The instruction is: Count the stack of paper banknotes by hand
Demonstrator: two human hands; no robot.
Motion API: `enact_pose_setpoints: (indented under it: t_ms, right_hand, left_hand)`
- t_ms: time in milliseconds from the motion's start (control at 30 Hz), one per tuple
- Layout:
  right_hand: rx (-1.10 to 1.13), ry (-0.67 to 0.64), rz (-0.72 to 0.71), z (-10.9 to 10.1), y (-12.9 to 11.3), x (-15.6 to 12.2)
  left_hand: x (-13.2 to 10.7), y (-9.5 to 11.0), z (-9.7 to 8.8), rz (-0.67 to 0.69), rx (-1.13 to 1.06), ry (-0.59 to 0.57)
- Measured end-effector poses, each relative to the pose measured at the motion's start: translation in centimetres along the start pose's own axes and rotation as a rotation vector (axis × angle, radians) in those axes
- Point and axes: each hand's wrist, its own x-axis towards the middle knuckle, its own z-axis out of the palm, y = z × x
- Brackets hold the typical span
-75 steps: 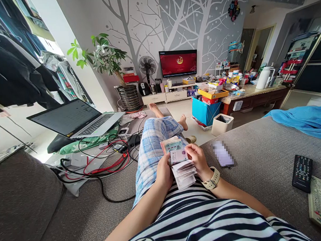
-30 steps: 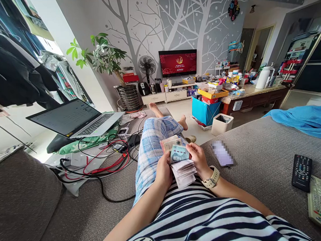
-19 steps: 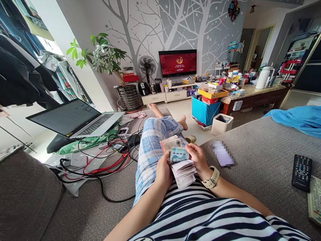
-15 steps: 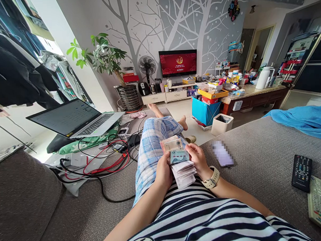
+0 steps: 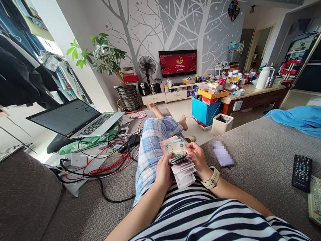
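Over my lap, both hands hold a bundle of banknotes (image 5: 183,172). My left hand (image 5: 163,168) grips its left side, thumb on top. The fingers of my right hand (image 5: 196,156) pinch its upper right edge. A pale yellowish note (image 5: 176,148) now faces me at the top, with pinkish and bluish edges showing behind it on the left. The lower notes, whitish purple, fan down toward my striped shirt (image 5: 206,217). A watch (image 5: 212,177) with a cream strap sits on my right wrist.
On the sofa to the left are an open laptop (image 5: 71,120) and tangled red and black cables (image 5: 106,161). A phone-like blurred object (image 5: 221,153), a black remote (image 5: 301,172) and a beige remote (image 5: 320,201) lie to the right.
The blue note marked 10 that lay on top has been turned down. A pale yellowish note now shows in its place. My hands stay nearly where they were.
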Motion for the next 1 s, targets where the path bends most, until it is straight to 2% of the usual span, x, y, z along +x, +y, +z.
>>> enact_pose_setpoints:
  t_ms: [233, 567, 867, 1000]
  right_hand:
    - [-0.04, 0.032, 0.015, 0.1, 0.0, 0.0]
    - [-0.113, 0.032, -0.034, -0.1, 0.0, -0.1]
    - [-0.09, 0.004, -0.068, -0.3, 0.4, -0.2]
    - [-0.095, -0.004, -0.095, -0.2, 0.2, -0.3]
  left_hand:
    - [-0.4, 0.3, 0.3, -0.02, 0.054, 0.041]
    - [-0.8, 0.5, 0.6, -0.018, 0.086, 0.061]
    - [0.5, -0.5, -0.5, -0.023, 0.003, 0.033]
    - [0.5, -0.5, -0.4, -0.037, -0.005, 0.038]
